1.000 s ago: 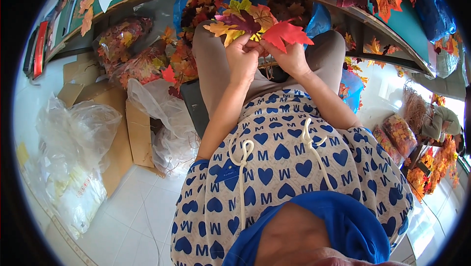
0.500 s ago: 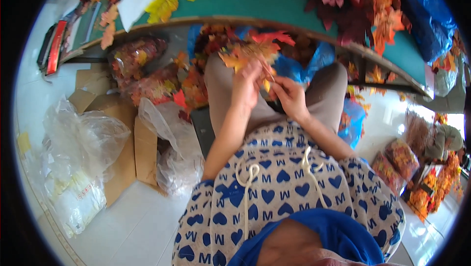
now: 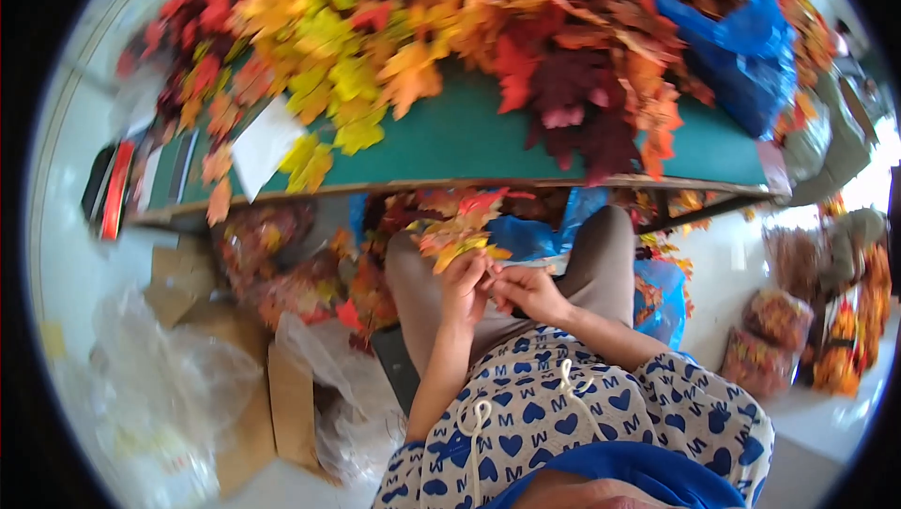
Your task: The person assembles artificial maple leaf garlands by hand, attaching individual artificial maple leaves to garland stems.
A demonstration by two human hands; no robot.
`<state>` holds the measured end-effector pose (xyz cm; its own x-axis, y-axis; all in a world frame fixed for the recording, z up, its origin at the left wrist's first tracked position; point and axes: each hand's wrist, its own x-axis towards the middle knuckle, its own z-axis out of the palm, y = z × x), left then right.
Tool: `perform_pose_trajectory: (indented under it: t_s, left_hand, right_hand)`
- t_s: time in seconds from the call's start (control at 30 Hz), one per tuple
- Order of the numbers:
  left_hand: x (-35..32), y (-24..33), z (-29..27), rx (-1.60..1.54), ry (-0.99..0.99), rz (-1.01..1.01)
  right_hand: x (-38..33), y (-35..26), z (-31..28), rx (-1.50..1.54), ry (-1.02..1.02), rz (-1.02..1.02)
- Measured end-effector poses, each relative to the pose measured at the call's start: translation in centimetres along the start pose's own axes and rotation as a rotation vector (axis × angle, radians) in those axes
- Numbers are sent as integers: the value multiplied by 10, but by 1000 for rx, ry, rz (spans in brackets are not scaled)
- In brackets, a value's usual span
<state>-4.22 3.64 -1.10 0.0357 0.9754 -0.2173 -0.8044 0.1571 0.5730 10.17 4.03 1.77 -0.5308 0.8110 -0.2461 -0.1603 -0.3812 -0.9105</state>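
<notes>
A small bunch of artificial maple leaves (image 3: 458, 232), orange, yellow and red, fans out above my lap. My left hand (image 3: 464, 289) is closed round the stem end of the bunch. Right beside it, my right hand (image 3: 531, 291) has its fingers pinched together at the stems, its fingertips almost touching the left hand. The stems are thin and mostly hidden by my fingers. Both hands are above my thighs, just short of the table edge.
Heaps of loose maple leaves (image 3: 375, 16) cover the back of the green table (image 3: 450, 138). A blue plastic bag (image 3: 751, 59) of leaves stands at its right. White paper (image 3: 266, 148) lies at left. Below are an open cardboard box (image 3: 293, 396), clear plastic bags (image 3: 160, 387) and bagged leaves (image 3: 779, 319).
The view has tilted up, bringing the heaped table into sight. My right hand has come closer to the left one, and the bunch is still held.
</notes>
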Motion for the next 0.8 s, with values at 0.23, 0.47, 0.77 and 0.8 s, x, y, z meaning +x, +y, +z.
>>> perform_pose_trajectory:
  t_s: [0.23,0.47,0.77,0.8]
  left_hand:
    - [3,-10,13,-1,-60,-68]
    - [-3,2,-7,-382,-77,-160]
    - [-10,-11,-13,-319,-49,-160]
    - [-12,-10,-19,-325,-22,-130]
  right_hand:
    - [-15,-49,-18,-811,-7,-314]
    - [-50,-196,-83,-773,715,-551]
    - [-22,-242,-43,-1145,850,-1138]
    - [-4,-238,-25,-1182,779,-1133]
